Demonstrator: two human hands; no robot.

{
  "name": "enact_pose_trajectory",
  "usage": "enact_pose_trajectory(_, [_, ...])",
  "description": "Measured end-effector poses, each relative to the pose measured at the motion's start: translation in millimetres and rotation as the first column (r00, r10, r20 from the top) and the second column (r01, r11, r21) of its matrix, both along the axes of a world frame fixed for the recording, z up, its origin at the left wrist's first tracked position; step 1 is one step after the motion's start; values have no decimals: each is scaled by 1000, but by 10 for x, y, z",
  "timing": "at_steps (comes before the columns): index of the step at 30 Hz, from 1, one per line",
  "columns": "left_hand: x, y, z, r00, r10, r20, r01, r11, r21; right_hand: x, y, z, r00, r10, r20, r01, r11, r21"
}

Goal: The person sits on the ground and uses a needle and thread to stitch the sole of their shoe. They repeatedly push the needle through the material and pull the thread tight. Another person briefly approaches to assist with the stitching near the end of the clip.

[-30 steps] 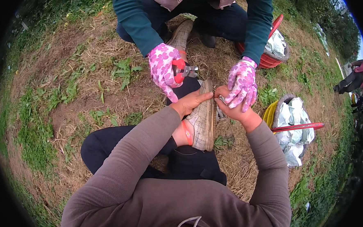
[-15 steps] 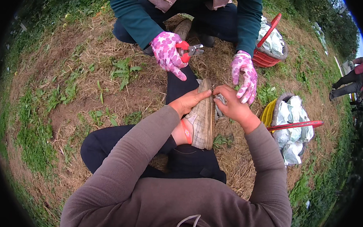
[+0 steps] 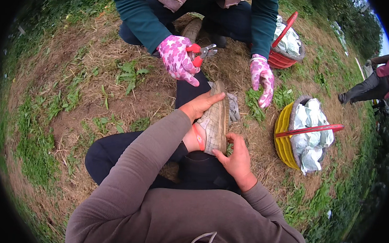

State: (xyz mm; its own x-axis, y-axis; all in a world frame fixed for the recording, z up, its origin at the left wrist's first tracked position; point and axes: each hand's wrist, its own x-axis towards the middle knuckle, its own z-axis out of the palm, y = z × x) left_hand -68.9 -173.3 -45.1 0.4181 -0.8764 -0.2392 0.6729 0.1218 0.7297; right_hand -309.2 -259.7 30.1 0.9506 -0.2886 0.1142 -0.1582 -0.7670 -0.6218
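A worn, pale, dirty shoe is on my own foot, which rests sideways across my dark-trousered legs with its sole edge to the right. An orange band shows at the ankle. My left hand is closed around the front of the shoe, thumb toward the sole. My right hand is at the heel end, thumb and forefinger apart, fingertips at the sole's edge; nothing shows between them. A crumpled grey cloth lies beyond the shoe's toe half, partly hidden by it.
Opposite, a crouching person in flowered gloves holds red-handled pruning shears, blades apart; their other glove hangs empty. A yellow basket and a red basket hold pale wrapped bundles. Another person is far right. Dry grass covers the ground.
My right hand has moved from the toe end of the shoe back to its heel, uncovering the grey cloth. My left hand keeps its hold. The person at far right has shifted left.
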Motion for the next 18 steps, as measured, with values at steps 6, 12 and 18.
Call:
enact_pose_trajectory(6, [1,16,22,999,6,37,-7,999,33,-54,141,-268,976,-123,-179,152,975,159])
enact_pose_trajectory(12, [-11,24,21,999,46,28,-47,998,49,-58,55,-485,997,-55,-54,69,950,305])
enact_pose_trajectory(18, [5,-6,18,999,37,6,-37,999,6,-57,-45,-507,1000,2,-30,6,959,285])
